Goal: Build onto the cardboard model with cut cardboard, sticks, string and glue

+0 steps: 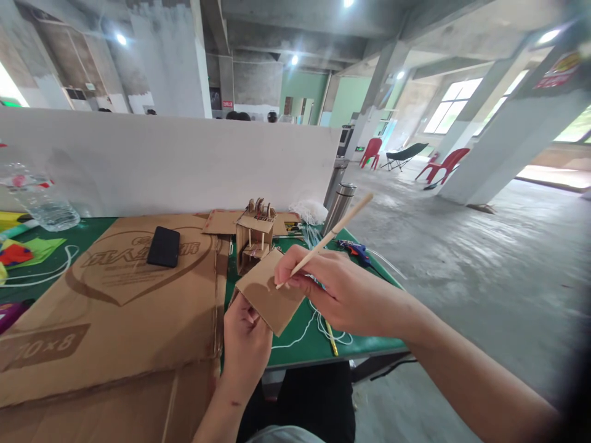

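Observation:
My left hand grips a small square piece of brown cardboard from below and holds it tilted above the table's front edge. My right hand pinches a thin wooden stick, whose lower tip touches the cardboard piece near its right edge. The stick slants up and to the right. Just behind the cardboard piece stands a small cardboard model with little sticks in it.
A large flattened cardboard sheet covers the green table, with a black phone on it. White cord, a blue glue gun, a steel flask and a plastic bottle lie around. A white partition stands behind.

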### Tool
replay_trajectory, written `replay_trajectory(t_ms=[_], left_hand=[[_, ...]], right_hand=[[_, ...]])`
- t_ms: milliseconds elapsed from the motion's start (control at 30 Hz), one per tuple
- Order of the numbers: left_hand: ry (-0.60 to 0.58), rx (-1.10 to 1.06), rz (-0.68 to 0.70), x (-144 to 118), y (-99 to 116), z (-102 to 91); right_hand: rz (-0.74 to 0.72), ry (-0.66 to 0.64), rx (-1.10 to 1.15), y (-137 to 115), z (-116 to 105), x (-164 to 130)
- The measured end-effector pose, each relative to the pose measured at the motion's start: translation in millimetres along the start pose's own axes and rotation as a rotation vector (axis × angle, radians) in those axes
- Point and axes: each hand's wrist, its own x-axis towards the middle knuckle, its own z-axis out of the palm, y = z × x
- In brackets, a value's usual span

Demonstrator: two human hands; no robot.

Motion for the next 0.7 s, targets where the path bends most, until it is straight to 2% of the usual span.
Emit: replay_trajectory(t_ms=[167,367,467,600,700], left_hand=[[0.027,0.022,0.026,-1.0,-2.8,-0.5],[0.013,0.026,0.003,-2.0,-2.7,0.1],[-0.015,0.084,-0.002,-4.8,0.3,-1.1],[0.021,0.212,0.073,-8.1,0.3,-3.7],[0.010,0.215,0.059,-9.0,-1.8,-2.1]], right_hand=[[-0.020,0.053,0.056,3.1,4.8,-1.4],[-0.054,0.214,0.279,10.7,8.3,-6.7],[-0.044,0.207,0.291,12.8,8.8,-8.1],[-0.055,0.182,0.245,11.9,8.7,-7.3],[-0.062,0.170,0.216,10.3,8.3,-6.1]])
